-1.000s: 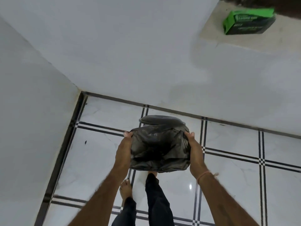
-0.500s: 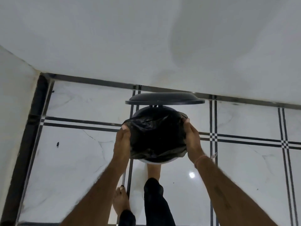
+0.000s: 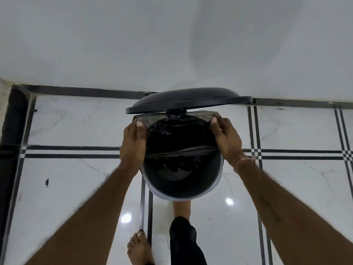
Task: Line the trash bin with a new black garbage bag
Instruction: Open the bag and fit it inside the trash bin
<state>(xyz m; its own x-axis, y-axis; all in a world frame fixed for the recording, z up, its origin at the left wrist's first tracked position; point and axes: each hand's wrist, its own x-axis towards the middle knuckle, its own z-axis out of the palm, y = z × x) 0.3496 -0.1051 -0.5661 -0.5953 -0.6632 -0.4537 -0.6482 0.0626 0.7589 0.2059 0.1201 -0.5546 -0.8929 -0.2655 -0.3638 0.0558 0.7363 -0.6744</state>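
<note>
A person bends over a round grey plastic trash bin point(image 3: 182, 191) on a white marble-pattern tiled floor point(image 3: 76, 188), stretching a thin black plastic garbage bag point(image 3: 177, 134) across its mouth. The left hand point(image 3: 133, 142) and the right hand point(image 3: 225, 138) each pinch the bag's hem at opposite sides of the rim, thumbs pressed on top of the film and fingers curled below, so that the opening is pulled wide enough to fold over the edge. The far half of the rim looks covered; the near half is bare, with the bag's front edge drawn taut across the middle of the opening and the rest of the bag hanging crumpled inside the bin. The dark domed plastic lid point(image 3: 189, 101) stands raised at the back, close to the pale wall point(image 3: 172, 44); 1 bare foot point(image 3: 181, 207) reaches under the bin's front, apparently on a pedal hidden from view, which would keep the lid up and both hands free. The other bare foot point(image 3: 139, 249) stands on the floor behind. The step in hand appears to be seating the hem around the rim, roughly halfway done.
</note>
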